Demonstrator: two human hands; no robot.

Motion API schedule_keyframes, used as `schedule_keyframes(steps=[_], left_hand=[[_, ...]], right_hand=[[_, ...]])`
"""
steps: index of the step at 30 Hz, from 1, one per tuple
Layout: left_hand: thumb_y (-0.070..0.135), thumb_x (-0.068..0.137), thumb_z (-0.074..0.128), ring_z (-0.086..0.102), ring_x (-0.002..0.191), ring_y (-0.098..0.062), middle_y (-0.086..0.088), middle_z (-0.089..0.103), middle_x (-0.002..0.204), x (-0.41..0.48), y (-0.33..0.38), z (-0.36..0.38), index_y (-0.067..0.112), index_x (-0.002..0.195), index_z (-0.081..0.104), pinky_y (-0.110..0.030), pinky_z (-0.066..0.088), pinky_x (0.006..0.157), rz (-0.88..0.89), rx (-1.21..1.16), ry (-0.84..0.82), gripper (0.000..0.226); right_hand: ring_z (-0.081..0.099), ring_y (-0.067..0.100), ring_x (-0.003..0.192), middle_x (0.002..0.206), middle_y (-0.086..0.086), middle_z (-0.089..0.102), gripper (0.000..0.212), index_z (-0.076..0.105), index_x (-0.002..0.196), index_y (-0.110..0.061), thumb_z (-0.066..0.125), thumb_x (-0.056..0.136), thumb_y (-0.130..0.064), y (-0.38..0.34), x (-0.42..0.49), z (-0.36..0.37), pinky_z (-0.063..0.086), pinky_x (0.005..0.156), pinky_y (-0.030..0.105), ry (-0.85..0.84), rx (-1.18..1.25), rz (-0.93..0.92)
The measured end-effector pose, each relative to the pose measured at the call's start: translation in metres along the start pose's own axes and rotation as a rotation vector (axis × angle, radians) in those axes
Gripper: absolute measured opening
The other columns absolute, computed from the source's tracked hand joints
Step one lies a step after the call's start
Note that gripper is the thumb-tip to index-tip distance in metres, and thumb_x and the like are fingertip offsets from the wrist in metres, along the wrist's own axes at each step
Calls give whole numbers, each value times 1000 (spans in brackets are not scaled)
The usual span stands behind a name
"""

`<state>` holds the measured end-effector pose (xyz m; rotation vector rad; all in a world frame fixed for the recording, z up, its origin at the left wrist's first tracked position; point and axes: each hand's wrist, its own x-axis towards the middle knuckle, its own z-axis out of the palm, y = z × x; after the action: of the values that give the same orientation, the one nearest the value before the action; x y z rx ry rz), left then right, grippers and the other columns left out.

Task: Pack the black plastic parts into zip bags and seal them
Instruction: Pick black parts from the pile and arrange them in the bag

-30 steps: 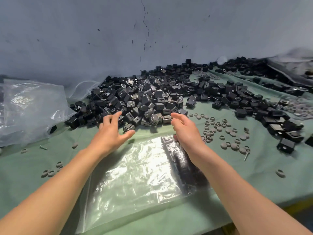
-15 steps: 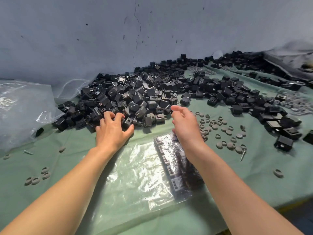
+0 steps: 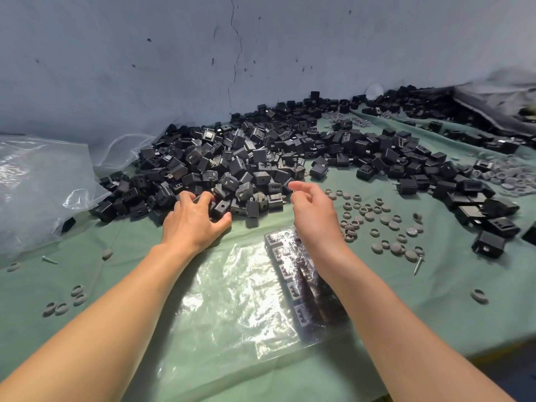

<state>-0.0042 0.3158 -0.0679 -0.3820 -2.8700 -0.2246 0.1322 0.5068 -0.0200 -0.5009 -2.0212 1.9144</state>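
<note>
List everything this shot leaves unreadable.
All in the head view:
- Left hand grip: fingers curl into the parts; the hand hides how many it holds.
- Bag: the right forearm covers part of its packed rows, and glare hides the zip.
- Clear sheet: cut by the left edge.
- Far-right heap: blurred, cut by the right edge.

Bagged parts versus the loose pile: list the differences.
The bagged parts lie in tidy rows; the loose pile is jumbled. The bagged parts sit inside the clear zip bag; the loose pile lies bare on the green cloth. The left hand grips into the loose pile; neither hand holds the bagged parts. Both look like the same black parts.
</note>
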Motion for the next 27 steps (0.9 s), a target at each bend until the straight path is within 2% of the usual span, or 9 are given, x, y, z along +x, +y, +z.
schedule_keyframes(steps=[7, 12, 14, 16, 18, 21, 23, 25, 27], left_hand=[[80, 80, 44, 53, 110, -31, -11, 53, 118, 6, -7, 1, 33, 131, 41, -43, 48, 76, 16, 22, -48, 69], [77, 81, 49, 59, 89, -27, -7, 48, 111, 2, -8, -6, 33, 124, 44, -40, 53, 72, -22, -59, -59, 61], [73, 81, 52, 61, 79, -23, -3, 52, 107, 1, -9, -13, 35, 118, 48, -37, 52, 68, -66, -233, -64, 53], [67, 82, 56, 61, 69, -17, -1, 64, 92, 1, -12, -21, 35, 111, 52, -32, 48, 63, -104, -467, -43, 43], [60, 85, 58, 58, 64, -16, 2, 64, 81, 2, -14, -30, 32, 106, 56, -31, 47, 60, -162, -713, -29, 35], [53, 91, 58, 58, 75, -19, -3, 60, 89, 1, -20, -49, 26, 107, 58, -33, 49, 59, -308, -1049, -99, 31], [51, 89, 59, 57, 78, -20, -4, 60, 92, -3, -23, -61, 21, 107, 58, -32, 47, 59, -414, -1194, -147, 35], [51, 81, 66, 58, 74, -19, -4, 63, 85, -10, -30, -69, 21, 98, 59, -29, 46, 53, -510, -1361, -184, 35], [49, 74, 74, 60, 67, -18, -4, 65, 75, -19, -39, -75, 20, 91, 59, -27, 44, 46, -576, -1583, -245, 36]], right_hand=[[43, 3, 68, 119, -9, 53, 21, 53, 115, -34, 41, 100, -25, 1, 0, 1, 41, 71, 34, 14, -23, -11], [40, 2, 69, 109, -15, 51, 19, 53, 111, -35, 41, 100, -24, 1, -1, 0, 40, 72, 34, 14, -13, -17], [40, 1, 69, 108, -15, 50, 19, 52, 111, -35, 41, 101, -24, 0, -2, 0, 40, 70, 31, 10, -11, -21], [40, 2, 68, 111, -13, 51, 19, 52, 112, -35, 41, 101, -24, 0, -4, 0, 39, 66, 29, 8, -10, -25], [45, 3, 73, 114, -11, 50, 20, 52, 114, -34, 41, 101, -24, 0, -5, 0, 42, 71, 32, 14, -15, -28], [54, 4, 96, 114, -12, 47, 23, 54, 119, -31, 41, 101, -25, -1, -7, 1, 43, 75, 27, 20, -33, -30], [48, -6, 96, 114, -13, 47, 25, 55, 121, -30, 41, 101, -25, 0, -10, 2, 39, 72, 21, 17, -41, -37], [49, -2, 91, 118, -12, 49, 23, 55, 118, -33, 41, 101, -27, 0, -13, 4, 43, 78, 26, 9, -30, -34], [51, 7, 96, 124, -10, 51, 21, 54, 116, -36, 41, 101, -28, 0, -18, 5, 47, 88, 35, -3, -17, -26]])
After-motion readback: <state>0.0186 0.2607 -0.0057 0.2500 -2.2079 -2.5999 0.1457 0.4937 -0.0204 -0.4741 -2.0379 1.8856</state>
